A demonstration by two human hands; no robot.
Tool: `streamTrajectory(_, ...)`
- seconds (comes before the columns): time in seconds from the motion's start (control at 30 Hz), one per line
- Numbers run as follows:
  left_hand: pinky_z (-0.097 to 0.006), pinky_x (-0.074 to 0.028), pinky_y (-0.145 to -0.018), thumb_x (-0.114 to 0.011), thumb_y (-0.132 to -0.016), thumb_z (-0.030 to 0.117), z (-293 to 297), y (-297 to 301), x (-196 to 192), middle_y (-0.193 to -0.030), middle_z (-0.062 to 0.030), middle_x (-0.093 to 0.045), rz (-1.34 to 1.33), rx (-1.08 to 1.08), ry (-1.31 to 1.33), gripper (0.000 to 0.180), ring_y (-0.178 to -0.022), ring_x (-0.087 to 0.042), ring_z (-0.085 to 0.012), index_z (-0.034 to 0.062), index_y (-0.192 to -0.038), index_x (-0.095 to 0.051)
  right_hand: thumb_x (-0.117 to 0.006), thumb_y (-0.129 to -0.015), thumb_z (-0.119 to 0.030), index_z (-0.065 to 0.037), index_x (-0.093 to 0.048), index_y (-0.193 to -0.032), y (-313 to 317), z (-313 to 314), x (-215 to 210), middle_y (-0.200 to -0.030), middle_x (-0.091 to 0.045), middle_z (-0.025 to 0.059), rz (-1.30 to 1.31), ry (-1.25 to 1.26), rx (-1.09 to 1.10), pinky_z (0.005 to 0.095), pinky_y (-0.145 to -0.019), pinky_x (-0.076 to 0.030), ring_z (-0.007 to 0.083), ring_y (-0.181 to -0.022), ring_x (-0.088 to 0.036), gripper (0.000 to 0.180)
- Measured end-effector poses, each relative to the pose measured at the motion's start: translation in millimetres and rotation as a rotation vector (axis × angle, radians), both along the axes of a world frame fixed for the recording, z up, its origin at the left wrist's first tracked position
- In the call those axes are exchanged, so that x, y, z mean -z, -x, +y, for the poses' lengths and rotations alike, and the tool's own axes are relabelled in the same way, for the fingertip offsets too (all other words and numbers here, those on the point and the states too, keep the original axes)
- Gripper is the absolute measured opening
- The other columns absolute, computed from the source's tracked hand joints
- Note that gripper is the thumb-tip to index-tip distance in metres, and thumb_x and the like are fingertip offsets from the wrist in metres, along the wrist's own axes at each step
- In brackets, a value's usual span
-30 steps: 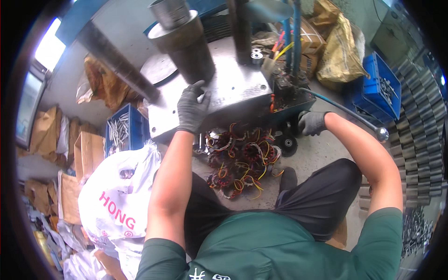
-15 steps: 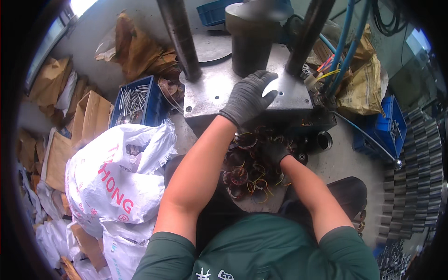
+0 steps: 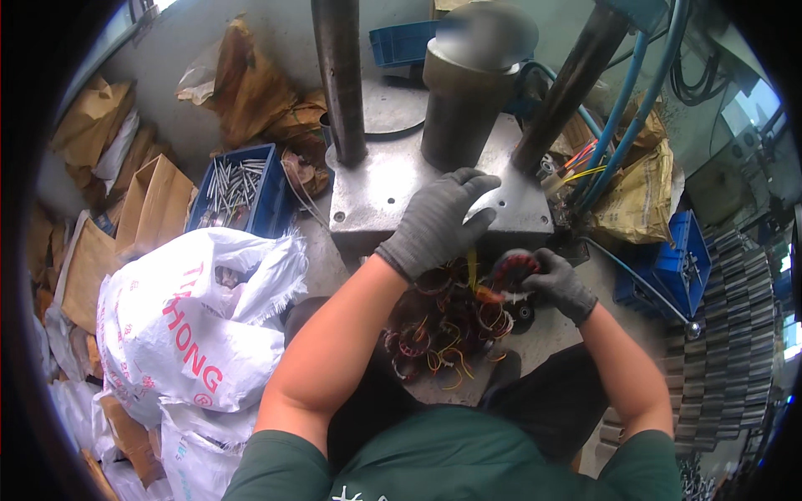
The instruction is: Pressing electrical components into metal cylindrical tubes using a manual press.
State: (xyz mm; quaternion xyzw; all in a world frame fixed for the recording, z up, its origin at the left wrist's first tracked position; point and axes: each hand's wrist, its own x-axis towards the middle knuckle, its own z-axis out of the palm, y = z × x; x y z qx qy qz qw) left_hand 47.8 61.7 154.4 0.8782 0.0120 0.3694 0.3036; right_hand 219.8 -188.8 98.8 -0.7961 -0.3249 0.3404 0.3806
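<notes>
My left hand (image 3: 440, 219), in a grey glove, rests flat on the steel base plate (image 3: 376, 194) of a press, just below its dark cylindrical ram (image 3: 464, 100). My gloved right hand (image 3: 558, 281) grips a wound copper coil (image 3: 512, 269) with red and yellow wires, lifted slightly off a pile of several similar coils (image 3: 443, 326) lying below the plate's front edge. Two dark steel columns (image 3: 339, 79) rise from the plate.
A white woven sack (image 3: 192, 321) stands at my left. A blue crate of metal pins (image 3: 236, 190) sits behind it, among brown paper bags (image 3: 251, 92). Another blue crate (image 3: 672, 263) and stacked metal parts (image 3: 735, 334) lie at right. Blue hoses (image 3: 622, 108) hang beside the press.
My view has swung so the press sits centred. My right hand came in from the far right to the coil pile and closed on one coil. My left hand stays on the plate.
</notes>
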Motion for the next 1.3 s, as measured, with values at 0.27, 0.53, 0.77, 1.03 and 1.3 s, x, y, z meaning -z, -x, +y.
streamTrajectory(0.27, -0.04, -0.059, -0.097, -0.07, -0.093, 0.002, -24, -12, 24, -0.125, -0.0151, -0.068, 0.195, 0.06, 0.173, 0.048, -0.108, -0.071, -0.0299, 0.0081, -0.139, -0.063, -0.067, -0.086, -0.004, -0.006, -0.058, -0.14, -12, -1, -25, -0.118, -0.071, 0.0093, 0.536, -0.69, 0.358, 0.0348, -0.072, -0.065, 0.02, -0.104, -0.071, 0.055)
streamTrajectory(0.53, -0.036, -0.055, -0.103, -0.077, -0.089, -0.001, -70, -28, 30, -0.137, -0.0132, -0.057, 0.162, 0.34, 0.586, 0.068, -0.12, -0.065, -0.0218, 0.0067, -0.15, -0.049, -0.07, -0.09, -0.003, -0.005, -0.055, -0.144, 10, 7, -42, -0.131, -0.067, 0.0126, 0.627, -0.781, 0.275, 0.0386, -0.088, -0.065, 0.0245, -0.113, -0.071, 0.056)
streamTrajectory(0.77, -0.037, -0.057, -0.102, -0.077, -0.092, -0.001, -69, -35, 39, -0.131, -0.0107, -0.064, -0.064, 0.208, 0.477, 0.058, -0.117, -0.067, -0.0203, 0.0044, -0.144, -0.052, -0.066, -0.103, -0.026, -0.003, -0.057, -0.14, 13, -1, -34, -0.13, -0.067, 0.0134, 0.784, -0.912, 0.233, 0.0433, -0.092, -0.064, 0.0239, -0.111, -0.071, 0.045)
streamTrajectory(1.03, -0.032, -0.055, -0.096, -0.074, -0.094, -0.001, -73, -33, 35, -0.117, -0.0073, -0.068, -0.034, 0.178, 0.671, 0.07, -0.105, -0.066, -0.0139, 0.0078, -0.158, -0.046, -0.062, -0.106, -0.032, -0.004, -0.058, -0.137, 19, -3, -39, -0.13, -0.068, 0.0139, 0.678, -0.869, 0.232, 0.0462, -0.094, -0.063, 0.027, -0.115, -0.071, 0.042)
streamTrajectory(1.3, -0.03, -0.059, -0.089, -0.081, -0.089, 0.002, -66, -28, 39, -0.108, -0.0063, -0.068, -0.021, 0.387, 0.887, 0.071, -0.099, -0.068, -0.0138, 0.0094, -0.153, -0.051, -0.053, -0.107, -0.051, -0.003, -0.05, -0.149, 17, 7, -33, -0.137, -0.065, 0.0186, 1.049, -0.838, 0.194, 0.0542, -0.104, -0.057, 0.0327, -0.123, -0.067, 0.064)
